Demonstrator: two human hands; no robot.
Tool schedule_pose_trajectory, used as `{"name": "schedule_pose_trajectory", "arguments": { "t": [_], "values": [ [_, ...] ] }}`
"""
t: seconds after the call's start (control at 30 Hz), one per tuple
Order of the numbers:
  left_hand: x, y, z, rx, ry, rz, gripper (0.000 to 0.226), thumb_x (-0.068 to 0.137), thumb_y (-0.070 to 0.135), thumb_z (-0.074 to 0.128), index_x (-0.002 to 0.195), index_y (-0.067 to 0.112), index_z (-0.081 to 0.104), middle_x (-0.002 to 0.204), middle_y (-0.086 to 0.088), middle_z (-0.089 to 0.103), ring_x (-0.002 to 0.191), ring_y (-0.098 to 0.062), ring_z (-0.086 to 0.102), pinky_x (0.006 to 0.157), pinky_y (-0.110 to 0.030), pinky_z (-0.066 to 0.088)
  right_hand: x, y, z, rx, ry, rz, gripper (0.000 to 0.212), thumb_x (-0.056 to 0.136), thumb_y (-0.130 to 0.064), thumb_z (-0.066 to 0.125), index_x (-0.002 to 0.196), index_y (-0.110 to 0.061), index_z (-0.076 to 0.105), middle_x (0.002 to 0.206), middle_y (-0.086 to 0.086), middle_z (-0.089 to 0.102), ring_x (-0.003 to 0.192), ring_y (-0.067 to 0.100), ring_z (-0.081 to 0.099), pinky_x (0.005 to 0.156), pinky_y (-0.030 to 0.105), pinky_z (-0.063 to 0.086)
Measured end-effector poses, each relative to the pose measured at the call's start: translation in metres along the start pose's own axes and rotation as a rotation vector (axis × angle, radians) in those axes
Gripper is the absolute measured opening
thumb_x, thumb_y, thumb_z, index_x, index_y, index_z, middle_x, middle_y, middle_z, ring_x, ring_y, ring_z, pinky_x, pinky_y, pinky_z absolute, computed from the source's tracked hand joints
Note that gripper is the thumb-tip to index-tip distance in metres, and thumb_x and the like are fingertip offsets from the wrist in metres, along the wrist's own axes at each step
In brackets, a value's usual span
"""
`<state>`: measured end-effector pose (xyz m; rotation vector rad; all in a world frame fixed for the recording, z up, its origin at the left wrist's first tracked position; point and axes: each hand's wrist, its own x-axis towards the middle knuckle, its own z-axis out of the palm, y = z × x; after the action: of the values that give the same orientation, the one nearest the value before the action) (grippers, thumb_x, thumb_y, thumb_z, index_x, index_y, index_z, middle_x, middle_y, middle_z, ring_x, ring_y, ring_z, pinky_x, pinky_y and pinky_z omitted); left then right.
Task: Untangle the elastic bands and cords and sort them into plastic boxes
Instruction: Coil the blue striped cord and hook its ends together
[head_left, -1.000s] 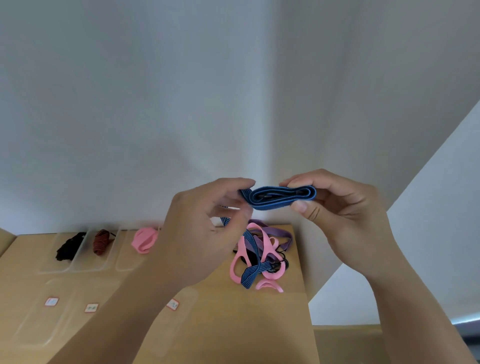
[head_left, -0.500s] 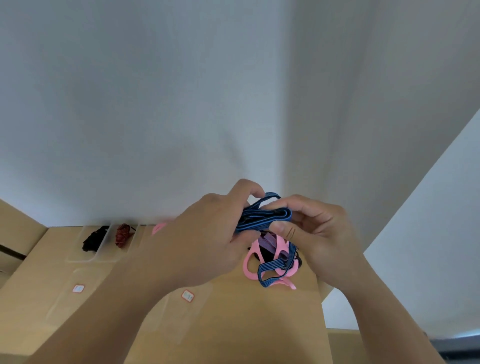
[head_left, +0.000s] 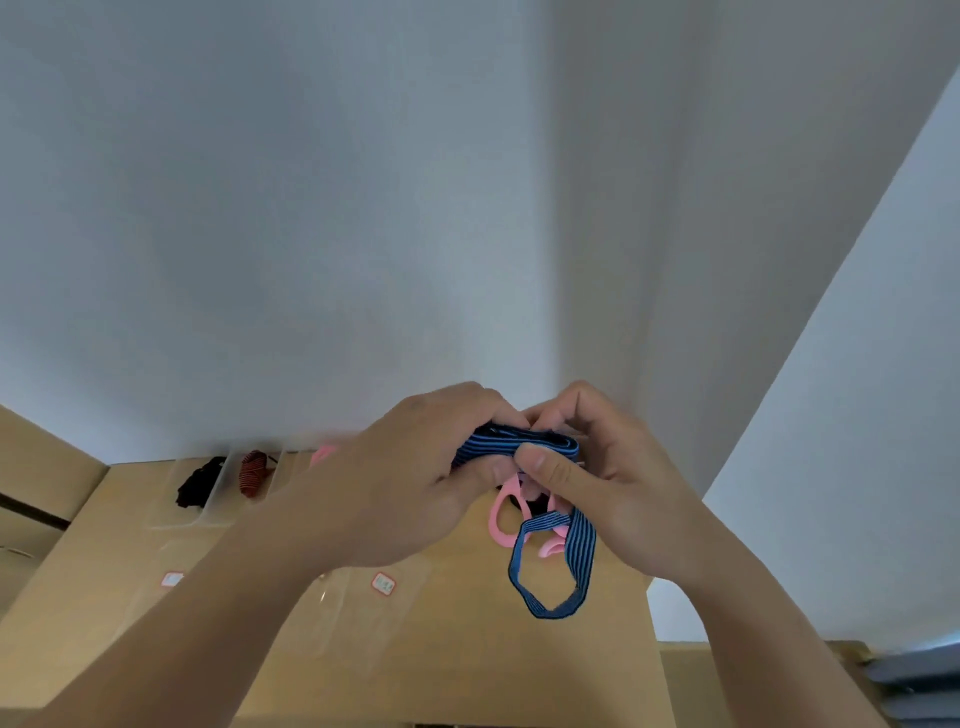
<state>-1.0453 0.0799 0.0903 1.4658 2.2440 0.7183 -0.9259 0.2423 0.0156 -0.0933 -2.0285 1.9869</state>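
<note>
Keep the folds of the blue striped band flat and stacked, and gather the hanging loop up without twisting it. The left grip and right grip both pinch the folded bundle, which sits between them. The loop dangles below the right grip, apparently clear of the pink bands on the tabletop beneath.

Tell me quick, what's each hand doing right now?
Left hand: closed, grip on one end of the folded blue band.
Right hand: closed, thumb and fingers pinching the same band's other end.
</note>
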Motion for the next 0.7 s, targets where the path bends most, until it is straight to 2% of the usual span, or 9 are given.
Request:
{"name": "schedule_pose_trajectory", "arguments": {
  "t": [0.07,0.17,0.27,0.37,0.43,0.5,0.6,0.63,0.7],
  "values": [
    [-0.001,-0.004,0.004,-0.096,0.045,-0.043,0.022,0.100,0.026,0.063,0.117,0.036,0.070,0.094,0.014,0.058,0.078,-0.008,0.060,0.070,-0.025,0.044,-0.001,0.001,0.000,-0.002,0.000,0.045,0.027,0.082,-0.049,0.067,0.088,-0.026,0.055,0.071,-0.001,0.060,0.059,0.016,0.054,0.051,0.036,0.047],
    [0.000,-0.010,0.008,-0.284,0.024,-0.152,0.024,0.089,0.033,0.066,0.111,0.029,0.075,0.081,0.016,0.061,0.067,-0.007,0.058,0.069,-0.032,0.043,0.000,0.007,0.004,-0.036,0.033,0.070,0.026,0.088,-0.046,0.066,0.089,-0.023,0.056,0.062,-0.008,0.054,0.056,0.018,0.042,0.052,0.036,0.038],
    [0.002,-0.012,0.008,-0.437,-0.056,-0.223,0.022,0.083,0.034,0.066,0.099,0.025,0.079,0.077,-0.020,0.065,0.061,-0.023,0.052,0.064,-0.037,0.042,0.001,0.008,0.009,-0.020,0.066,0.149,0.031,0.088,-0.052,0.069,0.091,-0.022,0.062,0.066,-0.011,0.066,0.056,0.018,0.046,0.056,0.037,0.040],
    [0.001,-0.015,0.008,-0.489,-0.077,-0.241,0.024,0.083,0.033,0.065,0.098,0.020,0.080,0.080,-0.031,0.063,0.061,-0.026,0.050,0.062,-0.035,0.041,0.003,0.008,0.012,0.004,0.061,0.264,0.046,0.080,-0.069,0.070,0.092,-0.024,0.070,0.071,-0.005,0.073,0.050,0.010,0.051,0.057,0.034,0.039],
    [0.001,-0.018,0.009,-0.518,-0.058,-0.253,0.027,0.084,0.033,0.065,0.100,0.017,0.079,0.078,-0.030,0.064,0.059,-0.025,0.050,0.060,-0.032,0.040,0.005,0.007,0.015,-0.005,0.057,0.317,0.057,0.075,-0.075,0.068,0.096,-0.022,0.073,0.072,-0.002,0.072,0.057,0.022,0.045,0.059,0.040,0.036],
    [0.001,-0.022,0.010,-0.515,-0.037,-0.252,0.025,0.084,0.032,0.066,0.101,0.018,0.079,0.074,-0.022,0.061,0.056,-0.020,0.050,0.056,-0.029,0.040,0.006,0.007,0.019,0.035,0.035,0.355,0.069,0.075,-0.075,0.066,0.097,-0.010,0.071,0.065,0.004,0.055,0.061,0.028,0.035,0.060,0.043,0.031],
    [0.003,-0.031,0.010,-0.386,0.003,-0.194,0.015,0.092,0.017,0.072,0.104,0.023,0.080,0.080,-0.001,0.056,0.054,-0.007,0.049,0.061,-0.030,0.038,0.008,0.001,0.026,0.121,-0.035,0.467,0.066,0.085,-0.075,0.059,0.078,-0.010,0.065,0.073,0.009,0.020,0.056,0.022,0.016,0.057,0.040,0.013],
    [0.003,-0.035,0.010,-0.316,-0.005,-0.160,0.018,0.094,0.013,0.071,0.105,0.024,0.080,0.083,0.000,0.054,0.055,-0.003,0.048,0.063,-0.031,0.037,0.008,-0.001,0.028,0.121,-0.056,0.485,0.062,0.089,-0.074,0.056,0.072,-0.014,0.062,0.074,0.009,0.017,0.056,0.020,0.013,0.057,0.041,0.010],
    [0.002,-0.042,0.007,-0.247,-0.017,-0.113,0.021,0.094,0.013,0.071,0.104,0.029,0.079,0.086,0.001,0.053,0.057,-0.003,0.048,0.064,-0.030,0.037,0.010,-0.003,0.033,0.089,-0.058,0.476,0.068,0.091,-0.071,0.055,0.076,-0.005,0.055,0.072,0.006,0.016,0.055,0.020,0.012,0.055,0.039,0.010]
  ]
}}
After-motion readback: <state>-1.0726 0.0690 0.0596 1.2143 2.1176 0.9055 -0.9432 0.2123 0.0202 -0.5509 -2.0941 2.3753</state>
